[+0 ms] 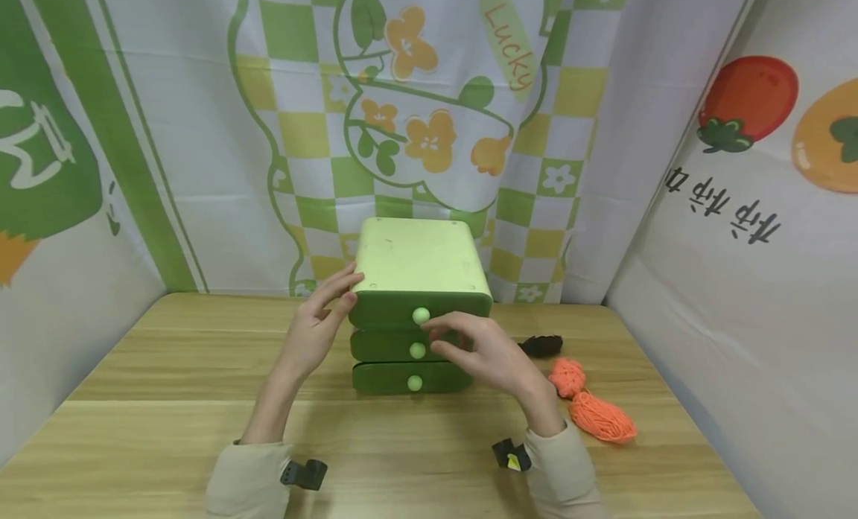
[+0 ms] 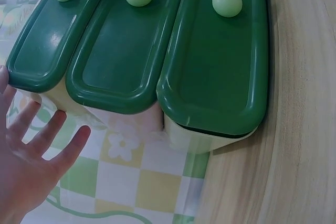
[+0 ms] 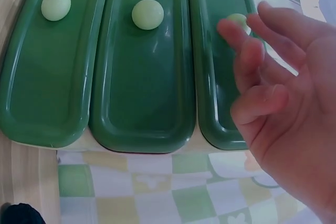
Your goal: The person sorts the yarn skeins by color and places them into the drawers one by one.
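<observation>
Right hand (image 1: 492, 355): mine, fingers loosely spread and holding nothing, fingertips (image 3: 247, 51) just short of the top drawer's knob (image 1: 420, 316). From the right wrist view I cannot tell whether they touch it.

Left hand (image 1: 318, 325): fingers straight and fanned, laid against the left side of the drawer unit (image 1: 418, 273) at its top corner, seemingly bracing it.

Drawer unit: pale green case, three dark green drawer fronts stacked, each with a pale round knob; all three look closed. It stands at the middle of the wooden table (image 1: 167, 422), towards the back.

Step in hand, as I judge it: reaching for the top knob, no grip taken yet.

Next move calls for: thumb and forefinger closing round that small knob, then a straight pull towards me while the left hand keeps the case from sliding.

Nearby: orange yarn (image 1: 593, 403) and a dark bundle (image 1: 541, 345), right of the unit, apart from both hands.
</observation>
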`<state>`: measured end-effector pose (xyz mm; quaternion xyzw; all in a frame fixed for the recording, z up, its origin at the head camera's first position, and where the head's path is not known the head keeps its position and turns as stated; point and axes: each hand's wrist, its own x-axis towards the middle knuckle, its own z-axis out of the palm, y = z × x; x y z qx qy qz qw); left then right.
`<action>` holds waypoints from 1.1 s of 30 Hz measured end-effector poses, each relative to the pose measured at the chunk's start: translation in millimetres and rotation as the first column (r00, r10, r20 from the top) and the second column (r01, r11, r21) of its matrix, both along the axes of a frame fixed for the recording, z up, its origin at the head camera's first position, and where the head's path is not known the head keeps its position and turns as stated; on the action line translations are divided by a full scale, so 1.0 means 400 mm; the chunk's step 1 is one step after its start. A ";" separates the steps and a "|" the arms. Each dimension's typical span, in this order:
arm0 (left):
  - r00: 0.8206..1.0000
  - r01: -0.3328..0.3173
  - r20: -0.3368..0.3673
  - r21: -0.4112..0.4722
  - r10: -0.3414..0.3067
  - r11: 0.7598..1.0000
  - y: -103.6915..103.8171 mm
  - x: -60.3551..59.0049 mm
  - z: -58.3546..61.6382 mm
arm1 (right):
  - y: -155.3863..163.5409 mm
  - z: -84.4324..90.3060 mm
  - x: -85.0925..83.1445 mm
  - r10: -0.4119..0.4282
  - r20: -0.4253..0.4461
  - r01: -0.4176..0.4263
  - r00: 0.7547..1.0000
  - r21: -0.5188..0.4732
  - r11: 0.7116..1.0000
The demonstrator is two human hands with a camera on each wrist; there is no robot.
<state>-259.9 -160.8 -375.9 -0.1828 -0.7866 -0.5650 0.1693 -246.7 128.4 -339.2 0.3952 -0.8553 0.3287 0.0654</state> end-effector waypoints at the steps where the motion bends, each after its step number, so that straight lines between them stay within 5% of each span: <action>1: 1.000 0.000 0.002 -0.003 0.000 1.000 0.000 0.000 0.000 | 0.001 -0.001 -0.002 0.010 0.002 -0.010 1.000 0.006 1.000; 14: 1.000 -0.010 0.000 -0.025 0.010 1.000 0.000 0.004 0.001 | 0.002 -0.019 -0.014 0.035 0.198 -0.052 0.980 0.080 0.995; 33: 1.000 -0.007 -0.004 -0.022 0.007 1.000 0.002 0.001 0.003 | 0.000 -0.061 -0.041 0.021 0.341 -0.070 0.940 0.130 0.989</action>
